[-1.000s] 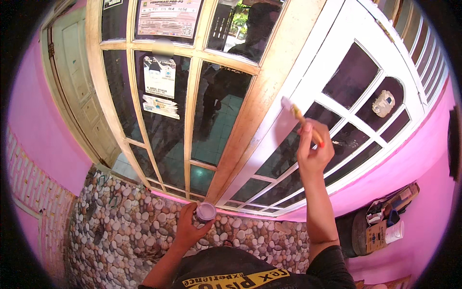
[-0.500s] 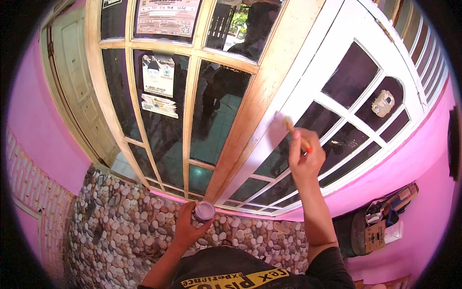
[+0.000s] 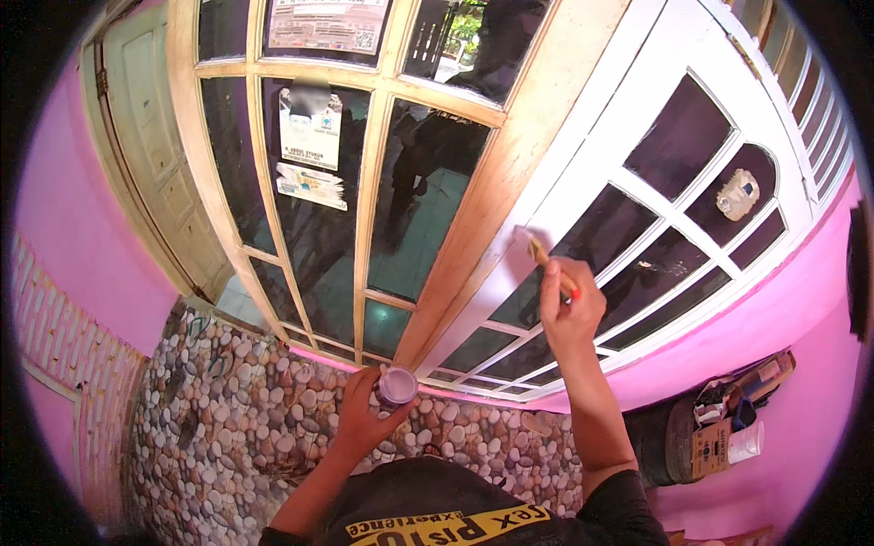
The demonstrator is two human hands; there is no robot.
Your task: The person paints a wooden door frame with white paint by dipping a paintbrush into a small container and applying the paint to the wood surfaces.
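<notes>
My right hand (image 3: pixel 572 305) grips the wooden handle of a paintbrush (image 3: pixel 539 252); an orange-red spot shows at the handle's end. The bristles meet the white-painted frame of a paned window (image 3: pixel 583 136). Low in front of me, my left hand (image 3: pixel 369 409) is wrapped around a small clear cup of pale lilac-looking paint (image 3: pixel 398 386). Left of the white frame stands a bare-wood door post (image 3: pixel 455 255), beside a glazed wooden panel (image 3: pixel 378 191) with paper stickers on its panes.
Pebble-patterned flooring (image 3: pixel 246 419) lies below. A pale green door (image 3: pixel 146 164) is at the left, next to a pink wall (image 3: pixel 55 218). On the right, a dark bin (image 3: pixel 669 437) stands near a cardboard box (image 3: pixel 710 446) and a white cup (image 3: pixel 745 442).
My right hand and the brush have shifted slightly down and left along the white frame. My left hand still holds the cup. The view has tilted a little.
</notes>
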